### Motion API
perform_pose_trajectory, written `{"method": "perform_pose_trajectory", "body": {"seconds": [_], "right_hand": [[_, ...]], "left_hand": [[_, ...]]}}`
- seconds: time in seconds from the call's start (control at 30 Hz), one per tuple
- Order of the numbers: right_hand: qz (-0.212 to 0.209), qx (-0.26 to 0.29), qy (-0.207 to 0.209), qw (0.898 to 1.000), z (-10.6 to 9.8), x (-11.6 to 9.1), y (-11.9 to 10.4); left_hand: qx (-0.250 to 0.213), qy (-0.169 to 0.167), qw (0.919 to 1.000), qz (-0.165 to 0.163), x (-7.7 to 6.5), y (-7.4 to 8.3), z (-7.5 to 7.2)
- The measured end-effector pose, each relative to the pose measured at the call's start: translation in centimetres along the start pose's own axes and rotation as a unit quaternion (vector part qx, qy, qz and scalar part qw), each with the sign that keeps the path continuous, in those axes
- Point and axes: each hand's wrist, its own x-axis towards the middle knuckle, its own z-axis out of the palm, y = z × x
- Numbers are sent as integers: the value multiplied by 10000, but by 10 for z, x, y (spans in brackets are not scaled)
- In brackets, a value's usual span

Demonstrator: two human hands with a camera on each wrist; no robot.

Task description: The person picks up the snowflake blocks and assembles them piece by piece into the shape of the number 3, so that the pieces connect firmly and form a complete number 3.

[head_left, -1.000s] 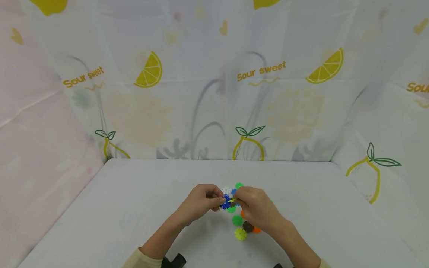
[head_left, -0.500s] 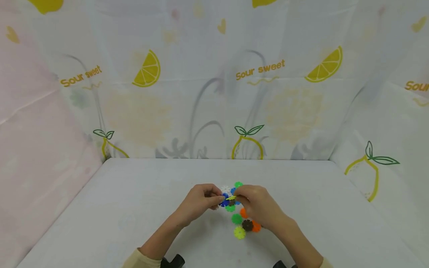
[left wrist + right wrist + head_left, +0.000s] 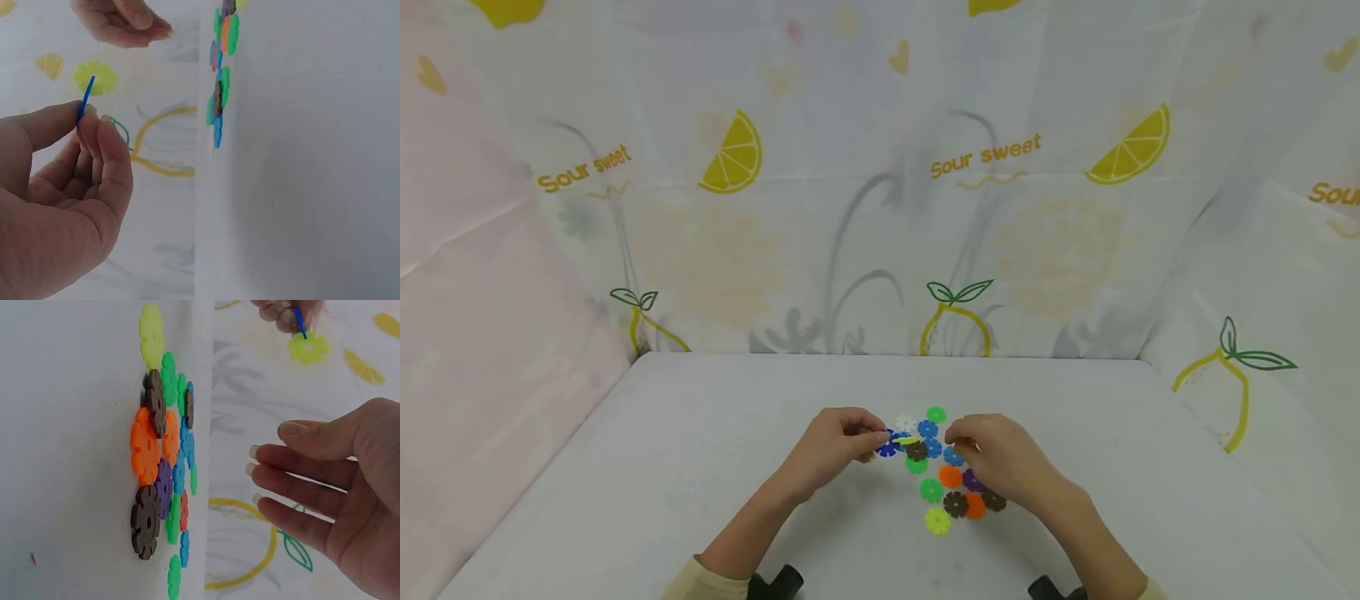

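In the head view my left hand (image 3: 835, 448) pinches a dark blue notched snowflake disc (image 3: 887, 445) between thumb and fingertips, above the table. A yellow snowflake disc (image 3: 105, 79) is slotted crosswise onto the blue disc's edge, as the left wrist view shows. The joined pair also appears at the top of the right wrist view, where the yellow disc faces that camera. My right hand (image 3: 350, 478) is apart from the pair, its fingers loosely bent and nothing between them. In the head view it hovers over the right side of the loose discs.
Several loose snowflake discs lie on the white table (image 3: 737, 500), among them a yellow one (image 3: 937, 521), a dark brown one (image 3: 145, 522), an orange one (image 3: 145, 447) and a purple one (image 3: 164, 487). A printed curtain (image 3: 820, 208) stands behind the table.
My right hand has let go of the yellow disc and moved a little to the right. My left hand has shifted slightly left with the joined blue and yellow discs.
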Motion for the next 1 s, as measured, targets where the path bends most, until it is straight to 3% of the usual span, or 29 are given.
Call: {"method": "perform_pose_trajectory", "body": {"seconds": [0.23,0.6,1.0], "right_hand": [[253,-40,-237,9994,-2,-2,6],[939,293,-1407,9852,2,-7,11],[685,54,-1511,9861,10,-10,19]], "left_hand": [[37,39,10000,20,-2,3,-5],[70,4,10000,-10,-5,1,-8],[97,-21,9999,27,-4,-2,-8]]}}
